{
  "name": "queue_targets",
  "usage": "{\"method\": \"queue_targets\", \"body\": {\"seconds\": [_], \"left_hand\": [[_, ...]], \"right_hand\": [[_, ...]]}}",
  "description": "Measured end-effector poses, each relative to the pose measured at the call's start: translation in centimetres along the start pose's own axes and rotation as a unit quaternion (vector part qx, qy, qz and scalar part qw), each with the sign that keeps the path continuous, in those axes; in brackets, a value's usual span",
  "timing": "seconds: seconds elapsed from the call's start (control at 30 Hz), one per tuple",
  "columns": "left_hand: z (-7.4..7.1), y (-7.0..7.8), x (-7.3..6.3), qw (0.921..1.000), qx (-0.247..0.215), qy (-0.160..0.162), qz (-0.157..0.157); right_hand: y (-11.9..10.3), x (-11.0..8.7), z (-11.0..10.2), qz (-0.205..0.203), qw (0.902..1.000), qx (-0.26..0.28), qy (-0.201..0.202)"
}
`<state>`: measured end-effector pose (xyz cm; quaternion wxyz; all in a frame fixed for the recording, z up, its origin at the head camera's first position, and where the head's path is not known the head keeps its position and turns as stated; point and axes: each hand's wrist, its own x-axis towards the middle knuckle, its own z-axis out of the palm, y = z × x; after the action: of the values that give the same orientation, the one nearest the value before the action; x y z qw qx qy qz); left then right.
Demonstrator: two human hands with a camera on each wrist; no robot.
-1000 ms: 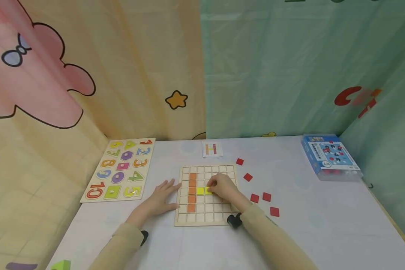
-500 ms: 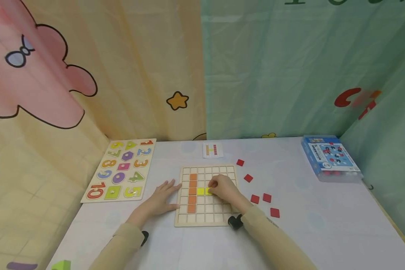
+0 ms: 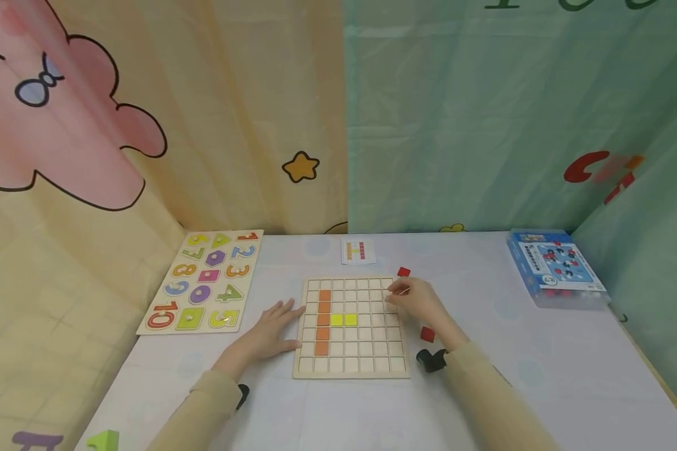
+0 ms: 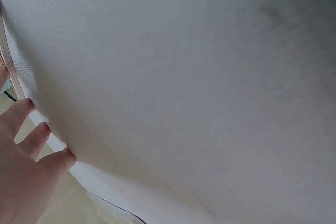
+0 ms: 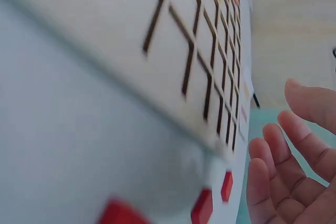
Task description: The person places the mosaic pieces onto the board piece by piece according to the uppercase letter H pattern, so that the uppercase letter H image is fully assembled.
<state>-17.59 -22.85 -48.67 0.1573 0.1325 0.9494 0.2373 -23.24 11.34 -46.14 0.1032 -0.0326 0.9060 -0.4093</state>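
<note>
A wooden grid board (image 3: 367,365) lies on the table, with a column of orange square tiles (image 3: 323,319) in its left part. Two yellow tiles (image 3: 344,320) sit in a row beside that column. My left hand (image 3: 267,332) rests spread at the board's left edge, fingertips touching it. Over the upper right edge of the board hovers my right hand (image 3: 420,304); its thumb and fingers stand apart with nothing between them in the right wrist view. Near it are red square tiles (image 5: 202,206); in the head view one red tile (image 3: 404,272) shows beyond the fingers, another by the wrist.
A small pattern card (image 3: 358,250) lies behind the board. At the left is a number puzzle board (image 3: 234,313). A blue boxed set (image 3: 558,266) stands at the far right. A green block (image 3: 106,440) sits at the near left corner. Curtains surround the table.
My right hand has let go of the second yellow tile, leaving it on the board, and moved right and slightly away toward the red tiles. The left hand stays put.
</note>
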Motion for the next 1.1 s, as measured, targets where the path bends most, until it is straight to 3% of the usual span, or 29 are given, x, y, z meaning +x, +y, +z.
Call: {"method": "queue_targets", "body": {"seconds": [0.27,0.47,0.87,1.1], "left_hand": [[-0.1,-0.1,0.1,1.0,0.008,-0.002,-0.001],[0.1,-0.1,0.1,1.0,0.003,-0.003,-0.002],[-0.2,-0.2,0.1,0.9999,0.016,0.001,0.001],[-0.2,-0.2,0.0,1.0,0.005,-0.003,0.005]], "right_hand": [[2.8,0.1,-3.4,0.057,0.998,0.009,0.027],[3.9,-0.2,-4.5,0.064,0.997,0.015,0.04],[4.2,0.1,-4.5,0.061,0.9969,0.02,0.046],[4.7,0.7,-3.6,0.09,0.9956,0.009,0.024]]}}
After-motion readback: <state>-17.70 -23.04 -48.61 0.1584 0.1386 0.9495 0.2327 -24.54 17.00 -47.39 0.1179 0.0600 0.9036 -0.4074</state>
